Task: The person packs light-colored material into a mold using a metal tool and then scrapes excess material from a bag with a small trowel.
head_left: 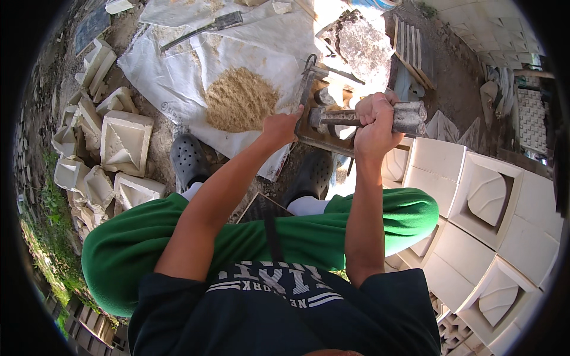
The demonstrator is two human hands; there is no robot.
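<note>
My right hand is wrapped round a grey metal tool, with a bar on its left and thick rounded ends to the right of my fist. The tool is over a low frame or mould in front of me. My left hand is closed round the near end of a dark metal bar with a hooked far end, along the frame's left side. Short cylindrical pieces show inside the frame. My hand and the tool hide part of the frame.
A pile of sandy material lies on a white sheet, with a flat-bladed tool beyond it. Pale cast blocks are heaped at left; patterned blocks are stacked at right. Wooden slats lie farther off.
</note>
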